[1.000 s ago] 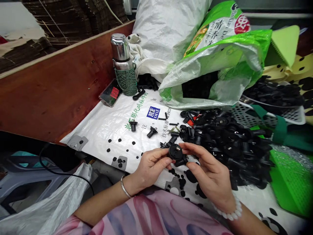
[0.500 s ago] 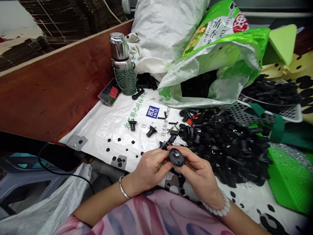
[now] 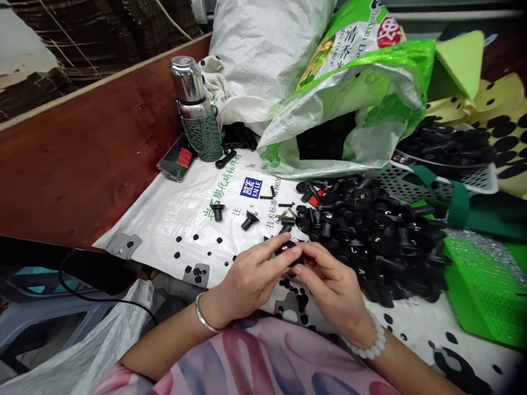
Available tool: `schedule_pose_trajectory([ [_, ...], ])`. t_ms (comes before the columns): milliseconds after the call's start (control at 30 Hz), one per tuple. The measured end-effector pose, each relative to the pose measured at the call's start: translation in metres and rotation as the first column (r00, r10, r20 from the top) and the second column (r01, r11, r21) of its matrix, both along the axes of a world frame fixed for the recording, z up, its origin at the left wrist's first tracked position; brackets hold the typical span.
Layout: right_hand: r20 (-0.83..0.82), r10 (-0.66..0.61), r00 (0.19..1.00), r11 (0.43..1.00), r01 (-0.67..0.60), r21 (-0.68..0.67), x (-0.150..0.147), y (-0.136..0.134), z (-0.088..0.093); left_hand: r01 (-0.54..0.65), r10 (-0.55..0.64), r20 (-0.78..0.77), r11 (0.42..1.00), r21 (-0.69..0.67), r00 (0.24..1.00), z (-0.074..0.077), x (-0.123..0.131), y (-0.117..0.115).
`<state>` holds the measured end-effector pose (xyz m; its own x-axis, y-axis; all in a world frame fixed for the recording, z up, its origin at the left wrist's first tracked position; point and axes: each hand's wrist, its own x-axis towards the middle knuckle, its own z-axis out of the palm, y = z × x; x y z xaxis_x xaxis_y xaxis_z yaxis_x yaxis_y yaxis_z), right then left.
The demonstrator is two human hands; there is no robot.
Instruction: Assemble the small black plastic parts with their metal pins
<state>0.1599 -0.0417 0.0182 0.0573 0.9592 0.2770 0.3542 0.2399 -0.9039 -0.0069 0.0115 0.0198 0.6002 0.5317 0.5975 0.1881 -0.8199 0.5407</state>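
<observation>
My left hand (image 3: 251, 277) and my right hand (image 3: 329, 285) meet at the near edge of the table, fingers pinched together around one small black plastic part (image 3: 288, 250). Most of that part is hidden by my fingertips. Just to the right lies a large heap of black plastic parts (image 3: 370, 230), the nearest ones touching distance from my right hand. Two loose black pieces (image 3: 249, 219) lie on the white printed sack sheet (image 3: 173, 219) beyond my left hand.
A steel flask in a green net (image 3: 193, 112) and a phone (image 3: 175, 159) stand at the back left by a wooden board (image 3: 82, 159). A green-and-white bag (image 3: 349, 99) lies behind the heap. A perforated basket of black parts (image 3: 444, 164) and a green tray (image 3: 486, 285) sit right.
The round black part, held up showing its face before, is now turned down and mostly covered by my fingers. Both hands have closed in tighter around it.
</observation>
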Motion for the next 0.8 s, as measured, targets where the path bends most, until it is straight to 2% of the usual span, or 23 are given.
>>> schedule_pose_trajectory([
  [67, 0.056, -0.006, 0.998, 1.0, 0.005, 0.02, -0.001, 0.002, 0.003, -0.074, 0.076, 0.042, 0.996, -0.055, 0.996, -0.008, 0.003, 0.0],
  [133, 0.145, -0.028, 0.989, 0.994, 0.012, 0.108, -0.002, 0.005, 0.005, -0.126, 0.137, 0.085, 0.984, -0.122, 0.987, -0.015, 0.005, 0.0],
  [233, 0.309, -0.074, 0.948, 0.963, -0.013, 0.27, -0.002, 0.009, 0.007, -0.156, 0.189, 0.115, 0.955, -0.251, 0.975, -0.022, 0.008, -0.002],
  [333, 0.417, -0.107, 0.903, 0.933, -0.053, 0.355, 0.0, 0.014, 0.006, -0.17, 0.239, 0.142, 0.91, -0.379, 0.961, -0.027, 0.011, -0.002],
  [433, 0.49, -0.125, 0.863, 0.931, -0.068, 0.358, 0.0, 0.017, 0.005, -0.179, 0.27, 0.175, 0.894, -0.411, 0.947, -0.03, 0.013, -0.002],
  [633, 0.589, -0.131, 0.797, 0.963, -0.039, 0.267, -0.002, 0.021, 0.007, -0.184, 0.286, 0.203, 0.892, -0.412, 0.936, -0.035, 0.014, -0.001],
  [800, 0.624, -0.155, 0.766, 0.951, -0.055, 0.303, -0.006, 0.02, 0.013, -0.186, 0.292, 0.208, 0.891, -0.414, 0.934, -0.035, 0.011, -0.002],
])
